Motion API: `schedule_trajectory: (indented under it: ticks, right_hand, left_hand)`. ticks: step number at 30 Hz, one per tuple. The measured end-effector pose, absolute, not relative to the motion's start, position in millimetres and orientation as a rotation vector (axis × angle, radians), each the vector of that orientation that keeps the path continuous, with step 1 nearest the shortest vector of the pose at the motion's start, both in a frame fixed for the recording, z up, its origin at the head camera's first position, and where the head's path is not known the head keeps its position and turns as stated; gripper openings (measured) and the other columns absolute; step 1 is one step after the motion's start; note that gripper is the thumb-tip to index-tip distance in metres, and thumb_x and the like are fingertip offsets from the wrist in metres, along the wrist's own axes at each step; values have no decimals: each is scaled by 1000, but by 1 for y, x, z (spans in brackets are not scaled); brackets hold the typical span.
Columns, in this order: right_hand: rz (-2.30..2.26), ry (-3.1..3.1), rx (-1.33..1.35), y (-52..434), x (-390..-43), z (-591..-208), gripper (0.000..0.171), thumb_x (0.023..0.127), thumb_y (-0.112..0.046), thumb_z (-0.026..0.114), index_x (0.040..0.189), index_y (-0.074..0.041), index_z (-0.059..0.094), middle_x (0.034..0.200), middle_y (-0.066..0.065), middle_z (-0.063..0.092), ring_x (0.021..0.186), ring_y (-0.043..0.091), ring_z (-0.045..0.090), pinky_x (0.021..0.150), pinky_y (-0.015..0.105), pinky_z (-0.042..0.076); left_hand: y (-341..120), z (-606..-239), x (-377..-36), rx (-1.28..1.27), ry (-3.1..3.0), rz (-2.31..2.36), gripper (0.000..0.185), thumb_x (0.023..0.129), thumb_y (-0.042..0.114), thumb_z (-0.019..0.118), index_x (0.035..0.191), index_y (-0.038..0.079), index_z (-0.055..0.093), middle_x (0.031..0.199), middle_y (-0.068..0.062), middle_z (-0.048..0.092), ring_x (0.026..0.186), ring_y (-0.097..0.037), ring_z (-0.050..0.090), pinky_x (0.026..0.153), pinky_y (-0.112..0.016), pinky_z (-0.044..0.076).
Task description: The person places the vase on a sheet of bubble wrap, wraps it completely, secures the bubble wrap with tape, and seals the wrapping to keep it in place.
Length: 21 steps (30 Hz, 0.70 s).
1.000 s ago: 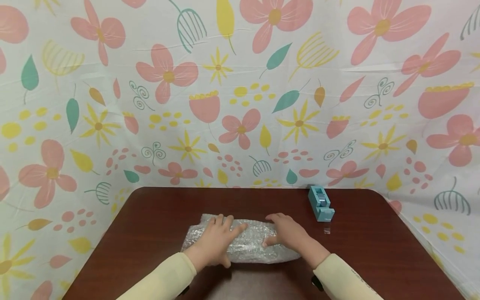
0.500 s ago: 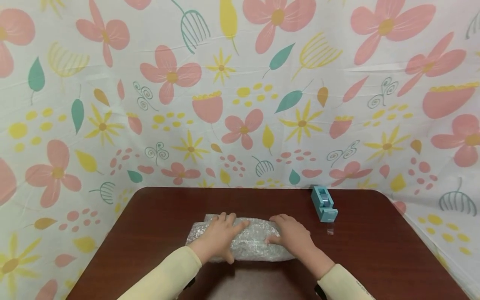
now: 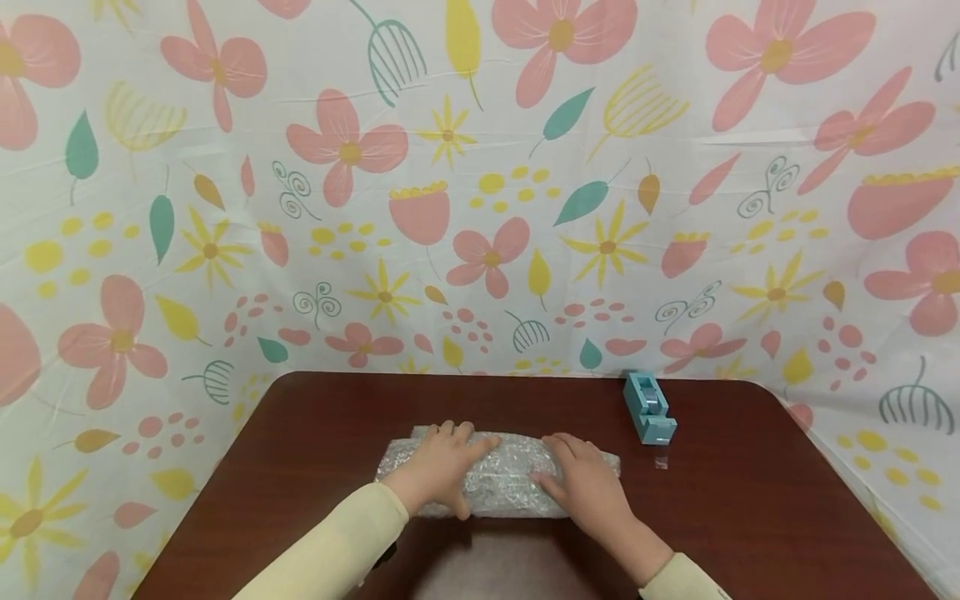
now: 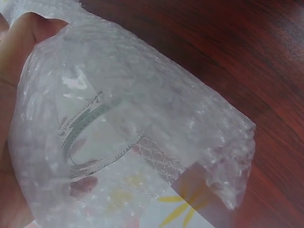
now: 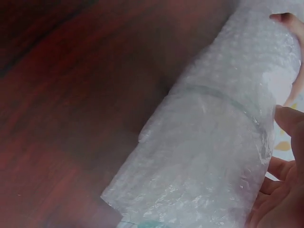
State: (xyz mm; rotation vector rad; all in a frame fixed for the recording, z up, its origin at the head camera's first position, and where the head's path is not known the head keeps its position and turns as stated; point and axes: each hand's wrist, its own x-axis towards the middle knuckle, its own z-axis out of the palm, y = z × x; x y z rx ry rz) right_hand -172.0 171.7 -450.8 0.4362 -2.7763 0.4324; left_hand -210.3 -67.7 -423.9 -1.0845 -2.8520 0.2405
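Seemingly a soft, light parcel, the bubble-wrap bundle [image 3: 495, 479] lies lengthwise on the dark wooden worktop [image 3: 750, 517], near the front edge in the head view. The left hand [image 3: 442, 471] lies over its left half with fingers spread across the top and thumb at the near side; the right hand [image 3: 585, 483] covers the right half the same way. Both grips curl around the bundle and hold it. A blue tape dispenser [image 3: 648, 408] stands well apart at the right rear, with a small clear scrap [image 3: 660, 461] just in front of it.

From the left wrist, the bundle [image 4: 142, 128] shows an open, ragged end, and a glassy rim can be made out through the film; the thumb shows pressed against the wrap at the upper left.

From the right wrist, the bundle [image 5: 213, 142] looks like a rounded roll, with fingers [image 5: 280, 199] cupping its side.

The wrap should be slippery and springy, and whatever is inside is probably fragile, so a broad hold around the middle looks safer than pinching the loose ends.
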Motion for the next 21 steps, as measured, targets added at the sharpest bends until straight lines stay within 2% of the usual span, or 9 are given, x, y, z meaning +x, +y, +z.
schedule_trajectory:
  ticks: [6,12,17,21]
  right_hand:
    - [479,-2807,427,173,-166,-452,56,90,-34,78,134,-3,63,137,19,63,129,38,60,110,60,47]
    - [440,-2758,473,170,-161,-452,59,90,-38,77,134,-3,62,139,20,61,128,37,61,107,58,50]
    - [402,-2678,539,167,-159,-454,63,86,-40,81,133,-3,61,137,20,62,127,37,61,106,57,50]
    - [360,-2691,571,166,-159,-457,73,79,-47,85,134,-6,60,141,19,60,131,39,58,108,60,48]
  left_hand:
    - [-66,-420,-214,-1094,-2901,230,108,62,58,92,154,29,44,137,-10,58,116,-33,62,97,-49,56]
    - [-64,-419,-220,-1088,-2958,222,109,62,57,93,156,31,42,142,-10,58,122,-34,62,102,-51,55]
    - [-63,-416,-223,-1071,-3035,146,108,63,51,95,156,32,42,145,-9,57,126,-35,60,106,-52,52]
    - [-62,-413,-225,-1048,-3098,88,108,64,47,95,156,33,41,145,-8,55,127,-36,59,109,-54,50]
